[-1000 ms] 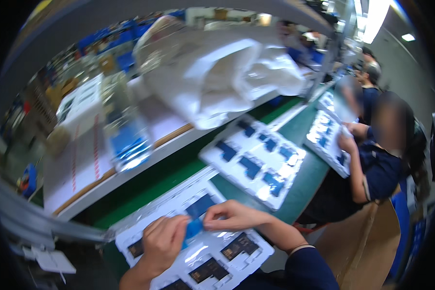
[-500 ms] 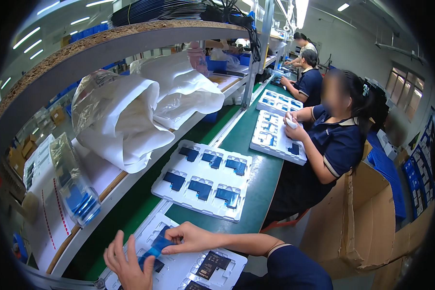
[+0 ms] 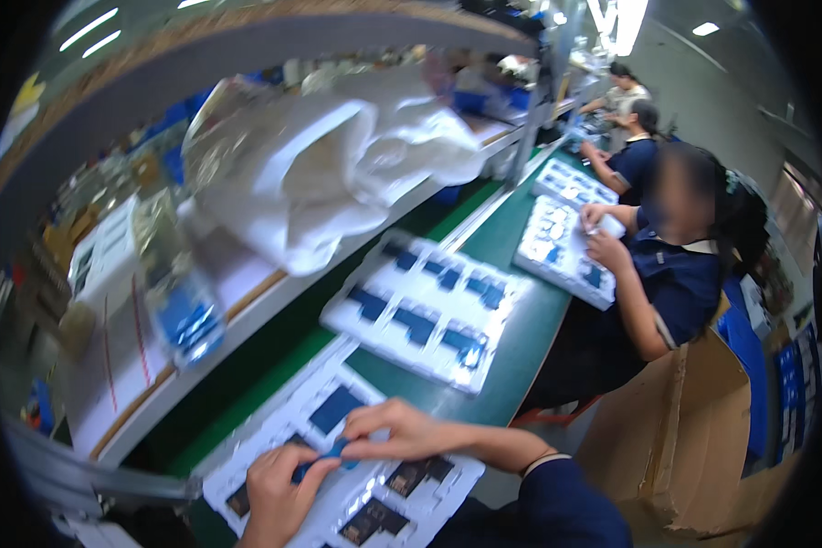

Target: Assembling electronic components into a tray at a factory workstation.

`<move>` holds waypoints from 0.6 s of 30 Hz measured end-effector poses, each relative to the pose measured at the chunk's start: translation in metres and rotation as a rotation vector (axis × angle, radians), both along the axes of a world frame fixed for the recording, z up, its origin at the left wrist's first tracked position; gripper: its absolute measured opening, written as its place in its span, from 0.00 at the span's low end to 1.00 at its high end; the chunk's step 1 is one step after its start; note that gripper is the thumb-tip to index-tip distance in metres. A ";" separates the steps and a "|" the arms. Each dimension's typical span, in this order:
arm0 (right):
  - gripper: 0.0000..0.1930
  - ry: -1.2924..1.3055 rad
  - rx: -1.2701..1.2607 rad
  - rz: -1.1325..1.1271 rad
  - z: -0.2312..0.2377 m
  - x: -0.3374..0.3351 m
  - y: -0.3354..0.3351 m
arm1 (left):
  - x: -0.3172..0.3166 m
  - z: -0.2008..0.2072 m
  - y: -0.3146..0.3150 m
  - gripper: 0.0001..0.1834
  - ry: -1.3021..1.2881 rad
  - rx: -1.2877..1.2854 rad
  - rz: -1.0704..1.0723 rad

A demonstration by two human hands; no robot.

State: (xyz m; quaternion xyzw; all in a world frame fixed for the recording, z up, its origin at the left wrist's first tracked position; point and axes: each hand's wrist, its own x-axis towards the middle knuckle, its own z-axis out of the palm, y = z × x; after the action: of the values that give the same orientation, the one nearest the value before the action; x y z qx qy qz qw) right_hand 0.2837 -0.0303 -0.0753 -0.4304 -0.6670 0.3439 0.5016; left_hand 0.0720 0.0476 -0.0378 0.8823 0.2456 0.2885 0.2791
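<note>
In front of me lies a white moulded tray (image 3: 318,376) with flat, L-shaped dark pieces that look like phone batteries. A dark blue one (image 3: 338,410) sits in its upper pocket. Black ones (image 3: 373,521) lie in the lower right pockets. My left hand (image 3: 281,489) and my right hand (image 3: 397,431) meet over the middle of this tray. Between their fingertips they pinch a small piece of blue film (image 3: 327,457), partly hidden by the fingers. Whether a battery is attached to the film I cannot tell; motion blurs the view.
Farther along the green bench (image 3: 511,333) is a second white tray (image 3: 473,373) with blue-covered pieces. Beyond it a co-worker (image 3: 676,283) handles something over stacked trays (image 3: 562,285). Crumpled white sheeting (image 3: 310,183) lies on the left shelf. A cardboard box (image 3: 648,429) stands at right.
My left hand has closed from spread fingers into a pinch on the blue film, beside my right hand. The whole scene has shifted right and slightly up as the view turned.
</note>
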 end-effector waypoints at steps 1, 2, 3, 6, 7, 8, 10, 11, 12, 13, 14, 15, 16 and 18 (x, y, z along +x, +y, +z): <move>0.07 0.004 -0.041 -0.032 -0.001 0.004 -0.005 | 0.002 0.000 0.000 0.16 0.003 -0.040 -0.011; 0.06 -0.009 -0.073 -0.063 0.003 0.006 -0.008 | 0.004 0.006 0.000 0.18 0.003 -0.061 -0.015; 0.06 -0.025 -0.106 -0.096 0.009 0.007 -0.013 | 0.003 0.005 0.002 0.19 -0.003 -0.049 -0.045; 0.06 0.039 -0.080 -0.071 0.025 0.009 -0.019 | 0.002 0.029 0.000 0.14 -0.013 -0.266 -0.143; 0.07 0.069 -0.088 -0.062 0.027 0.011 -0.020 | 0.001 0.034 -0.004 0.11 -0.027 -0.347 -0.158; 0.07 0.112 -0.144 -0.052 0.028 0.011 -0.023 | -0.001 0.031 -0.008 0.11 -0.025 -0.355 -0.143; 0.07 0.082 -0.170 -0.043 0.034 0.011 -0.029 | -0.004 0.026 -0.014 0.08 -0.103 -0.476 -0.146; 0.07 0.050 -0.192 -0.045 0.036 0.012 -0.032 | -0.006 0.023 -0.012 0.08 -0.107 -0.477 -0.139; 0.08 0.004 -0.182 -0.075 0.036 0.011 -0.037 | -0.010 0.021 -0.007 0.08 -0.004 -0.395 -0.197; 0.08 0.002 -0.183 -0.076 0.036 0.009 -0.042 | -0.013 0.018 -0.004 0.08 0.097 -0.311 -0.253; 0.08 -0.027 -0.198 -0.112 0.037 0.007 -0.047 | -0.016 0.015 -0.004 0.08 0.140 -0.257 -0.234; 0.08 -0.056 -0.213 -0.149 0.037 0.006 -0.052 | -0.016 0.015 -0.005 0.08 0.137 -0.259 -0.235; 0.07 -0.045 -0.200 -0.122 0.038 0.005 -0.055 | -0.016 0.014 -0.007 0.09 0.045 -0.177 -0.281; 0.07 0.035 -0.269 -0.144 0.040 0.006 -0.065 | -0.019 0.019 -0.014 0.10 0.157 -0.344 -0.269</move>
State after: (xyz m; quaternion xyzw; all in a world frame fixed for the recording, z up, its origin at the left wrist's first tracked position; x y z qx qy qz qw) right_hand 0.2893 -0.0948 -0.0353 -0.5343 -0.5737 0.4007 0.4742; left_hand 0.0529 0.0337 -0.0187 0.8663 0.1924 0.1331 0.4413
